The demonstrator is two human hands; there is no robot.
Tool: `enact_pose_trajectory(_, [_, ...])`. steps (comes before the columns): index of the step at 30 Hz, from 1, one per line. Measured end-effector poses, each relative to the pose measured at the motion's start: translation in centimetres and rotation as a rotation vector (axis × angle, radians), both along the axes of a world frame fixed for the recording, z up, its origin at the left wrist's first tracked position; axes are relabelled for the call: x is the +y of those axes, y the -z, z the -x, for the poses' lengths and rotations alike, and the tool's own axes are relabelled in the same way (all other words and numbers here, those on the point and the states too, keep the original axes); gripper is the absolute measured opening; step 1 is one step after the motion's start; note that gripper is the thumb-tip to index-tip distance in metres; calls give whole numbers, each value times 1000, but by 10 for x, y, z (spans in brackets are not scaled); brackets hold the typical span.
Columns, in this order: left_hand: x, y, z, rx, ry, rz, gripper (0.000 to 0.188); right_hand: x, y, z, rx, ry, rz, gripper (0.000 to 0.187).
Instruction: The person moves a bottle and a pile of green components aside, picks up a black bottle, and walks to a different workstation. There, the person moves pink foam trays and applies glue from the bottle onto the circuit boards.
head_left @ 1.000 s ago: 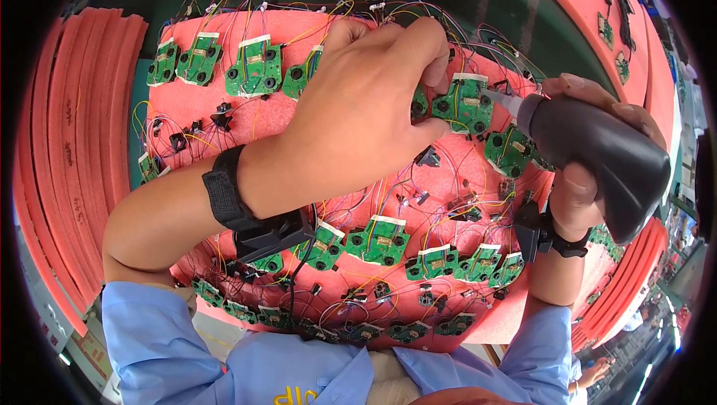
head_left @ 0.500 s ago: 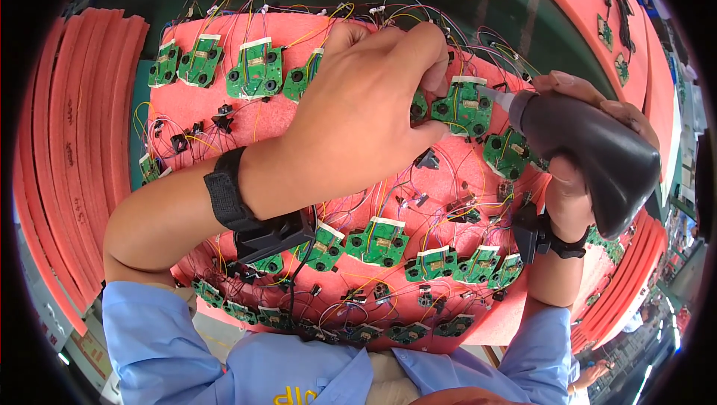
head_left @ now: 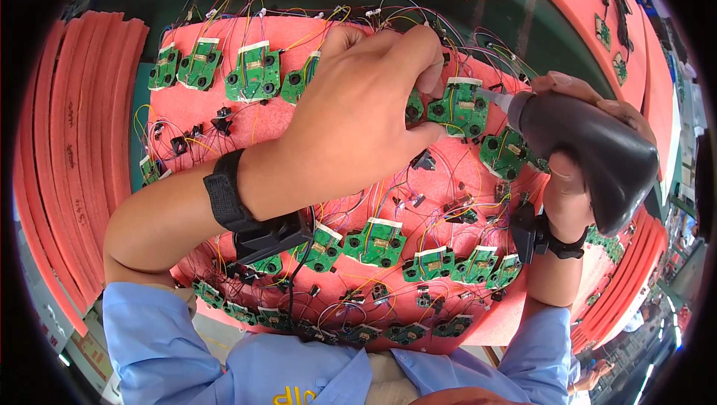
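My right hand (head_left: pixel 569 190) is wrapped round a black squeeze bottle (head_left: pixel 586 147), tilted with its narrow grey nozzle (head_left: pixel 502 100) pointing left. The nozzle tip is at the upper right edge of a green circuit board (head_left: pixel 458 108) with a white strip along its top; whether it touches cannot be told. My left hand (head_left: pixel 366 99) is closed just left of that board, fingers curled and thumb by the board's lower left. What the fingers pinch is hidden behind the hand. Below the nozzle lies another green board (head_left: pixel 502 152) with black round parts.
Wired boards (head_left: pixel 254 72) lie in rows on a pink foam sheet (head_left: pixel 269 117), with thin coloured wires trailing between them. Stacks of pink foam stand at the left (head_left: pixel 86 151) and right (head_left: pixel 624 285). More foam (head_left: pixel 575 13) lies at the upper right. Black wrist-strapped devices (head_left: pixel 272 237) sit on both my wrists.
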State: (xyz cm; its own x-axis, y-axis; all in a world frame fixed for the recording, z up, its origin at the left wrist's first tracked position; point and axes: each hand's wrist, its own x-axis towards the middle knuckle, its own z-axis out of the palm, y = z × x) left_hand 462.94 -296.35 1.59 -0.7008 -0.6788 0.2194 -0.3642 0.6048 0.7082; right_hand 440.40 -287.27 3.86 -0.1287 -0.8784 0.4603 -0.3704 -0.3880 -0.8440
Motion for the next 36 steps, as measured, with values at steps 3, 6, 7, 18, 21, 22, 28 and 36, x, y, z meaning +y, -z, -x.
enact_pose_trajectory(3, [0,0,0,1,-2,2,49,-1,2,-1,7,2,34,70])
enact_pose_trajectory(6, [0,1,-1,5,-4,6,49,-1,5,1,16,-5,48,72])
enact_pose_trajectory(7, [0,1,-1,10,-2,10,49,0,4,2,17,-5,48,72])
enact_pose_trajectory(18, [0,-2,-2,-1,26,24,46,2,0,2,-144,-24,34,81])
enact_pose_trajectory(21, [0,-5,-4,-16,48,54,43,8,0,6,-150,-83,10,83])
enact_pose_trajectory(22, [0,-4,-4,-15,49,52,43,9,0,7,-149,-111,-2,83])
enact_pose_trajectory(28, [-4,4,-6,-5,74,90,39,5,3,13,-120,-219,68,83])
enact_pose_trajectory(36, [0,-3,-2,-31,70,82,41,5,8,12,-87,-267,58,83])
